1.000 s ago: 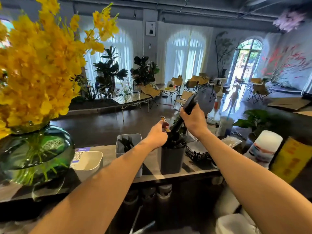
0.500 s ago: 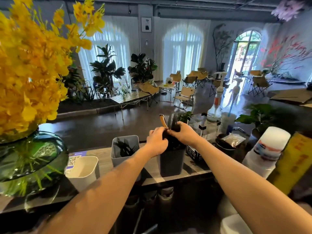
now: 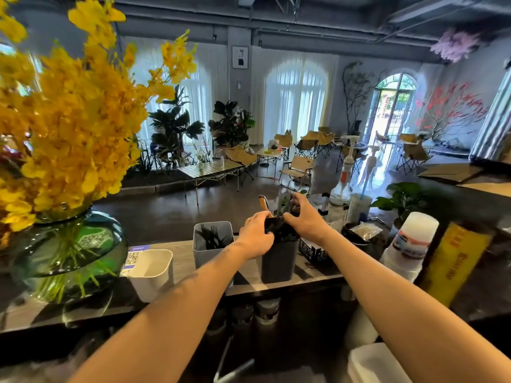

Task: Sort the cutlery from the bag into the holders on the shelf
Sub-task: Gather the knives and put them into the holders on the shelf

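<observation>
Since half a second ago my right hand [image 3: 305, 221] has lifted slightly at the dark holder [image 3: 278, 257] on the shelf [image 3: 182, 262], fingers pinched on black cutlery [image 3: 286, 207] standing upright, handles up, directly under it. Going left to right: white holder [image 3: 152, 272], grey holder [image 3: 213, 241] with black forks, then my left hand [image 3: 255, 234] curled around the dark holder's rim.
</observation>
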`<state>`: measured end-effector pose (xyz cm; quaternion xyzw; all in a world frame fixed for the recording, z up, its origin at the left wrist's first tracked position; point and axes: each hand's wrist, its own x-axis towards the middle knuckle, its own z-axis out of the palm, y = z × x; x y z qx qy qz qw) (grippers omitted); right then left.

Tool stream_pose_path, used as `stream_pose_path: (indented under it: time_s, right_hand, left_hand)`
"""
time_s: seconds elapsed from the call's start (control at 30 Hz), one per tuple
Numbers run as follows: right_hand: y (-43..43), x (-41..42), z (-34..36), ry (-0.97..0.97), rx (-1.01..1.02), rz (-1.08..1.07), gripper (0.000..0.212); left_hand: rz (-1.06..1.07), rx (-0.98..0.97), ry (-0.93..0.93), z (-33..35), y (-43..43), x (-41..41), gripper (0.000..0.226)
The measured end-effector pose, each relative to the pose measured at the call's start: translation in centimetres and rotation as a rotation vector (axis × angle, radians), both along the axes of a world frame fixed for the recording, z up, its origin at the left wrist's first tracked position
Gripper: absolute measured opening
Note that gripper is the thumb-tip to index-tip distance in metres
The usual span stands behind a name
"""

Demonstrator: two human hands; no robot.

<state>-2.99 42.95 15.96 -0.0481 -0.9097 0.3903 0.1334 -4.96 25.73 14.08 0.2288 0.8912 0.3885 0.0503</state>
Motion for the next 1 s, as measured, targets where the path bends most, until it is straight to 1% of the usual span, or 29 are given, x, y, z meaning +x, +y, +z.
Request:
stream_pose_path:
  time_s: [0.13,0.23,0.3,0.43,0.57,0.67,0.8,0.9,1.0]
  right_hand:
    - [-0.3,0.8,-0.1,-0.013,0.07,0.002,0.068]
    - [0.1,0.8,-0.4,-0.046,0.141,0.069,0.073]
    - [0.4,0.7,-0.4,-0.073,0.201,0.104,0.076]
    - [0.9,-0.8,-0.2,0.028,0.223,0.039,0.074]
    - [0.9,-2.7,-0.5,0.107,0.215,0.067,0.075]
    - [1.0,-4.3,-1.2,0.108,0.215,0.059,0.067]
    - [1.3,-6.0,-1.8,0.095,0.189,0.012,0.058]
    - [1.7,-7.2,-2.3,0.077,0.156,0.014,0.064]
    - [2.1,-8.3,-2.0,0.024,0.149,0.046,0.07]
  left_hand:
    - [-0.023,-0.04,-0.001,-0.1,-0.3,0.8,0.063]
    - [-0.002,-0.066,0.01,-0.4,-0.5,0.3,0.063]
    - [0.002,-0.076,0.051,-0.3,-0.3,-0.3,0.06]
    - [0.011,-0.088,0.151,-0.2,0.5,-1.7,0.058]
    - [0.052,-0.09,0.19,-0.8,1.4,-4.0,0.059]
    - [0.077,-0.101,0.133,-1.0,1.8,-5.6,0.064]
    - [0.047,-0.007,0.017,-1.0,2.2,-8.0,0.072]
    - [0.056,0.075,-0.044,-0.5,2.9,-9.7,0.077]
    - [0.068,0.151,-0.122,-0.1,3.9,-11.0,0.086]
